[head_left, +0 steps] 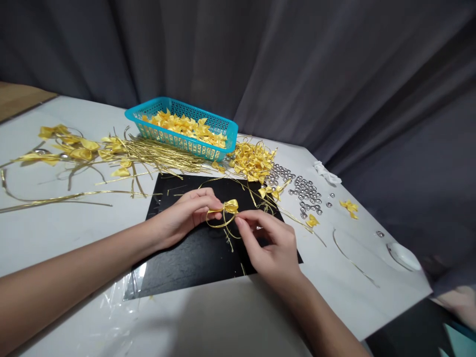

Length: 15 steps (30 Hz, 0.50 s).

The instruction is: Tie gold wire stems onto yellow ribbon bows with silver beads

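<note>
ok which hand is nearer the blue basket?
Left. The left hand is on the near side of the basket, holding a gold bow; the right hand is farther from it, to its right and closer to the camera.

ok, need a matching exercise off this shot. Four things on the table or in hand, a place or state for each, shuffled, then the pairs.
Things:
1. basket
2. cluster of silver pieces
3. yellow bow over the black sheet
4. heap of gold strands

Places and states:
A. at the fingertips of the left hand
B. lying along the basket's front, toward its left
C. turquoise, with yellow ribbon pieces inside
D. loose on the white table, beyond the right hand

Pairs: 1-C, 2-D, 3-A, 4-B
</note>
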Motion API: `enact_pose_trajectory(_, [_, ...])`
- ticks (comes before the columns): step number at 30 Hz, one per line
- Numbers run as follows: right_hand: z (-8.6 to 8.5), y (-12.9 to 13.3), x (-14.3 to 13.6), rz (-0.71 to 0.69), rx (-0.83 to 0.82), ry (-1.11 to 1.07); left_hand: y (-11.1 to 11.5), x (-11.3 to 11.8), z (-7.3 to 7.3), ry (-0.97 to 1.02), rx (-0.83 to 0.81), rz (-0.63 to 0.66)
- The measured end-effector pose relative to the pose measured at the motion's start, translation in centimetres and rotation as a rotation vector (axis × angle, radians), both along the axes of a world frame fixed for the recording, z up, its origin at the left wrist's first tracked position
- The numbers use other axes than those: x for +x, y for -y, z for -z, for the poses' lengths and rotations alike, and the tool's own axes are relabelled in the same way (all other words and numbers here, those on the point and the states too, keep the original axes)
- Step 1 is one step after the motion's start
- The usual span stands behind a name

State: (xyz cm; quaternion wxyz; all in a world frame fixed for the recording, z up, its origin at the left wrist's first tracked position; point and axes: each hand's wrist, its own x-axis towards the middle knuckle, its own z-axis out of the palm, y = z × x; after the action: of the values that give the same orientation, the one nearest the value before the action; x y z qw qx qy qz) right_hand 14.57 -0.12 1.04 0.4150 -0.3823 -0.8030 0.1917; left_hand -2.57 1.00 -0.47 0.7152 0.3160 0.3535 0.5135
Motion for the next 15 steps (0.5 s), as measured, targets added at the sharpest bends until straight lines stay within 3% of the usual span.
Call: enact_pose_trajectory(15, [0.39,-0.53,0.56,-0.07,0.051,0.08,0.04,0.23,0.02,-0.049,0.03,0.015])
